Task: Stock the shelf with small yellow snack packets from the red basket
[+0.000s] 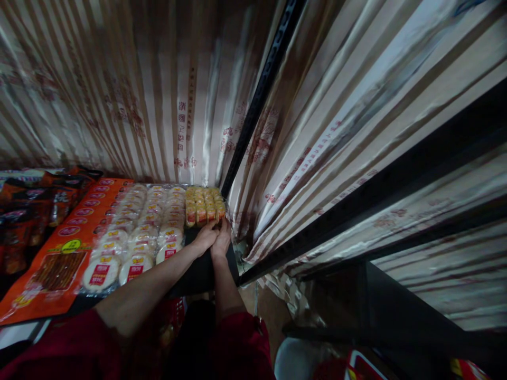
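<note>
At the right end of a black shelf [196, 266], my left hand [206, 236] and my right hand [222, 240] are close together, touching or nearly so. Their fingers are bent inward against the front of several rows of small yellow snack packets [202, 203]. Whatever lies between my fingers is hidden by the hands and the dim light. Left of the yellow packets stand rows of round white cakes in clear wrappers [137, 266], with red and yellow labels.
Further left lie a large orange snack bag [67, 248] with brown sticks showing and several dark-and-orange packets [35, 211]. A black slotted upright [257, 100] rises behind the shelf corner. Printed pale curtains [158, 100] hang behind. A black rail [356, 195] runs along the right.
</note>
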Motion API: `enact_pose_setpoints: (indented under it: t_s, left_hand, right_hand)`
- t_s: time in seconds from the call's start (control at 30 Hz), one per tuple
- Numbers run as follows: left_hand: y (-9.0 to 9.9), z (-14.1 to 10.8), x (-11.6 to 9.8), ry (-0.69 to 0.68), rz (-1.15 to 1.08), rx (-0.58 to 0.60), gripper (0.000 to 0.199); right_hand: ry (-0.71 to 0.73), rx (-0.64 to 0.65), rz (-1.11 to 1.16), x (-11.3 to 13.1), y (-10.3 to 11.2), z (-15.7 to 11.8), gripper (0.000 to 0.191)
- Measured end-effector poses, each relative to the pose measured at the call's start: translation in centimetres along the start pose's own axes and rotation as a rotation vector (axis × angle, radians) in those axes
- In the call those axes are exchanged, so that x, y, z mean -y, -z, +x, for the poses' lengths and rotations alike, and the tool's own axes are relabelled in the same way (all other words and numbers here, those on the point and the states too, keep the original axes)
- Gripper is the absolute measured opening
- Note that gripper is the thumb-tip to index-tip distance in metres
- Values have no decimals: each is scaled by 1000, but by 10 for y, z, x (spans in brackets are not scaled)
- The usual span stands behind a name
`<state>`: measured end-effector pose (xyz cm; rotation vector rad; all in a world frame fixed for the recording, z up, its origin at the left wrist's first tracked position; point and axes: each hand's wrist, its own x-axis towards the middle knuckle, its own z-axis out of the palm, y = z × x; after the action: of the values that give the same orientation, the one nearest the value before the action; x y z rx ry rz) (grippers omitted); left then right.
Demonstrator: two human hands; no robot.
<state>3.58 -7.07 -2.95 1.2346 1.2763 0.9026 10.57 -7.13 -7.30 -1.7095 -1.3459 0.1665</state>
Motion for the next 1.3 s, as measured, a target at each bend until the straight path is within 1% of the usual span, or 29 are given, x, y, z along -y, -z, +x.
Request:
enact_pose_setpoints:
  t_s: [0.1, 0.37, 0.57, 0.67, 0.8, 0.93, 1.13, 1.3]
  left_hand:
    - [1, -1, -1, 0, -26, 5, 52]
    - [1, -10, -9, 58, -38, 17, 53]
    - [0, -18, -8, 69, -13, 22, 45]
    - [1, -20, -8, 42, -3, 25, 42]
    - [1, -25, -13, 45, -7, 27, 37]
    - [1, -32, -18, 27, 22, 26, 33]
    - [5, -39, -11, 10, 108, -14, 29]
    - [6, -60, -13, 10, 210, -51, 28]
  right_hand:
    - [0, -18, -11, -2, -2, 0, 42]
    - [41, -1, -23, -8, -5, 1, 47]
    - [68, -14, -23, -13, -7, 2, 49]
    - [82, 5, -41, -17, -8, 1, 48]
    - [98, 32, -41, -21, -9, 1, 49]
    - [122, 48, -50, -20, -6, 1, 53]
    - [118, 74, -55, -15, -2, -5, 58]
    - [109, 64, -45, -10, 7, -22, 58]
